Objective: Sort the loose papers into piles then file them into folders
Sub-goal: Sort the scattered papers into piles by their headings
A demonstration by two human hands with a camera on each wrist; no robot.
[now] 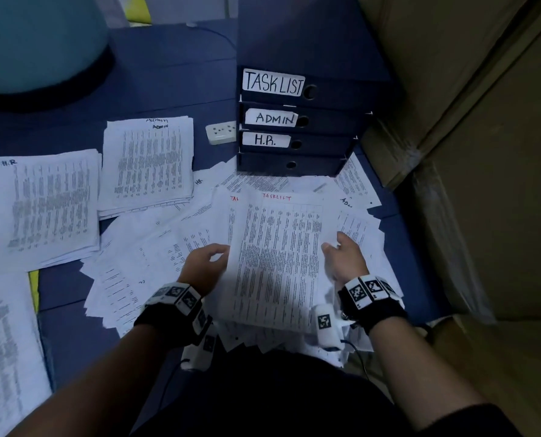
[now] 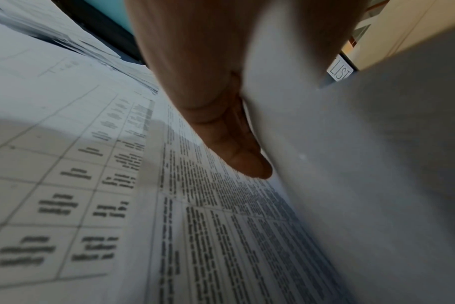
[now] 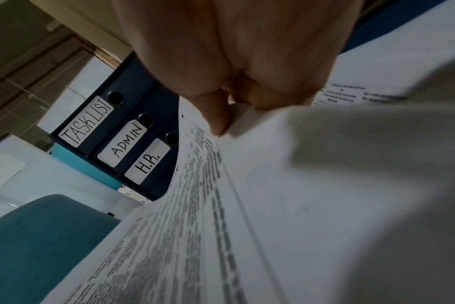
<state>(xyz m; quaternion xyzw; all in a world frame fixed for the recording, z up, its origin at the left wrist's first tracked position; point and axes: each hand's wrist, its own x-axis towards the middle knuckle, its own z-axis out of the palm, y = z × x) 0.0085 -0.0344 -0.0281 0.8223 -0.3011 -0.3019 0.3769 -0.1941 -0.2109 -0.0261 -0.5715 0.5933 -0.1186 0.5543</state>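
While both hands hold one printed sheet, I see my left hand [image 1: 205, 263] pinching its left edge, thumb on top, fingers underneath. My right hand [image 1: 345, 257] pinches the right edge the same way. That TASKLIST sheet [image 1: 278, 257], headed in red, is lifted just over the loose paper heap [image 1: 155, 257] spread across the blue floor mat [image 1: 168, 74]. Left of the heap sit sorted piles: TASKLIST pile [image 1: 4, 351] nearest, H.R pile [image 1: 42, 209] beyond, ADMIN pile [image 1: 149, 162] farther. Past the heap, stacked folders [image 1: 297, 121] labelled TASK LIST, ADMIN, H.R. A white power strip [image 1: 221, 132] lies just beside them.
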